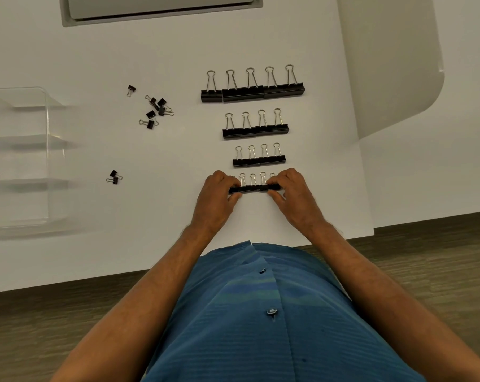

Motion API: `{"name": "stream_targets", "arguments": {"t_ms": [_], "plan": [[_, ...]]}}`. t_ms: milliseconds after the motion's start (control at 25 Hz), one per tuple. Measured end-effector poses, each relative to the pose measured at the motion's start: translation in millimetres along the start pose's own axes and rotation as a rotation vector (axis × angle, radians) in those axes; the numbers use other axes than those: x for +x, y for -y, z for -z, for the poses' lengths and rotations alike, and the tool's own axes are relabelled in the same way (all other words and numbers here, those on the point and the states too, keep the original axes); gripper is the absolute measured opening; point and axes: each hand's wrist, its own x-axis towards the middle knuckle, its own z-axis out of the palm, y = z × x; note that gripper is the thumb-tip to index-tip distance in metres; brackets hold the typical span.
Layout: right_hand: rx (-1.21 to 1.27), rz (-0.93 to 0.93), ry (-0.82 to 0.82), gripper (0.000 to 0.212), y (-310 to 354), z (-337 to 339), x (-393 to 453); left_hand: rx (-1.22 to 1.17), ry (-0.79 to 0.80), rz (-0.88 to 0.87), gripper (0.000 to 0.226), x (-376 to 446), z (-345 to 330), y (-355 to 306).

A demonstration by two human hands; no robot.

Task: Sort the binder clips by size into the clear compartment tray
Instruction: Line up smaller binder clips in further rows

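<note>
Black binder clips lie in rows on the white table point(150, 205), shrinking in size toward me: a row of large clips point(252, 92), a medium row point(255, 130), a smaller row point(259, 160). The nearest row of small clips point(255, 187) is pinched at its ends by my left hand point(218, 199) and my right hand point(294, 197). A loose pile of tiny clips point(156, 110) lies left of the rows, one tiny clip point(131, 90) sits apart, and a pair point(114, 177) lies nearer. The clear compartment tray point(47, 150) stands at the far left, its visible compartments empty.
A grey recessed panel point(161, 9) is set into the table's far side. A pale rounded chair or furniture part point(393, 64) stands off the table's right edge. The table's front edge runs just before my blue shirt, with wood-look floor below.
</note>
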Motion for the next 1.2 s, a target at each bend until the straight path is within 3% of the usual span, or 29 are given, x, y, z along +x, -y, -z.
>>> {"name": "stream_targets", "arguments": {"t_ms": [640, 800, 1200], "plan": [[-0.011, -0.032, -0.008, 0.03, -13.3, 18.0, -10.2, 0.027, -0.021, -0.037, 0.024, 0.8, -16.0, -20.6], [0.008, -0.027, -0.017, 0.039, -9.3, 20.7, -12.1, -0.012, -0.019, -0.036, 0.03, -1.1, -14.4, -19.1], [0.03, -0.003, -0.123, 0.031, 52.4, 12.7, 9.2, -0.079, -0.147, 0.057, 0.021, -9.4, 41.8, 25.3]]}}
